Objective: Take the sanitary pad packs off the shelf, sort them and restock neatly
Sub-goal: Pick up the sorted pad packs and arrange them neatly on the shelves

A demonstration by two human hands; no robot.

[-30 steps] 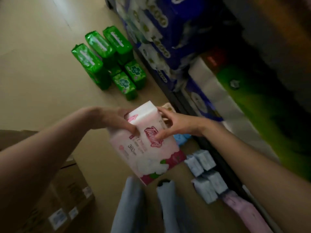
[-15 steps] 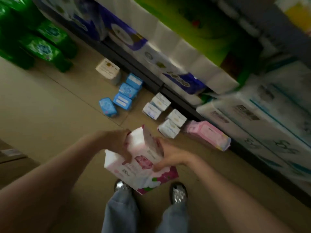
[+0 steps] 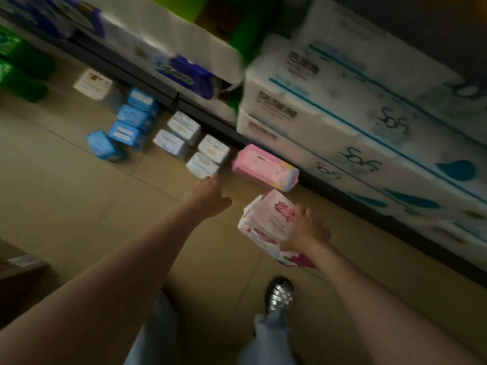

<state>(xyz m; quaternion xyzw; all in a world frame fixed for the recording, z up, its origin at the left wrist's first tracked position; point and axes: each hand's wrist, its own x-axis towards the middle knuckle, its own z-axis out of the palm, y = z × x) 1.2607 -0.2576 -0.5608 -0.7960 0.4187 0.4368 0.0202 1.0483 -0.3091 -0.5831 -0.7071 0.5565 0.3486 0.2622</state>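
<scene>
White-and-pink sanitary pad pack (image 3: 266, 222), floral print, magenta lettering: held above the floor (image 3: 66, 206) at 5 o'clock of centre, tilted, by the right hand (image 3: 305, 233). Its grip is wrapped round the pack's right side, fingers on the printed face; presumably carried this way so it can be set down with its own kind.

Left hand (image 3: 210, 196): reaches toward 12 o'clock, its grip loose and holding nothing, fingertips just beside the nearest white pack; whether they touch is blurred. Likely clearing or marking a spot.

Pink pad pack (image 3: 264, 167): lies flat on the floor at 12 o'clock of the held pack, against the shelf base (image 3: 216, 122). Judged the matching pile by colour.

White pad packs (image 3: 192, 146), four: clustered at 10 o'clock of the pink pack.

Blue pad packs (image 3: 126, 127), four: grouped at 9 o'clock of the white ones, one leaning apart.

Cream box-like pack (image 3: 92, 84): alone, at 11 o'clock of the blue group.

Green packs (image 3: 18, 72): far left edge, well apart.

Groups sit colour by colour along the shelf foot, suggesting sorting under way, restocking not begun.

Tissue-roll bales (image 3: 342, 122): fill the lower shelf. Silver shoe (image 3: 279, 295): at 6 o'clock.
</scene>
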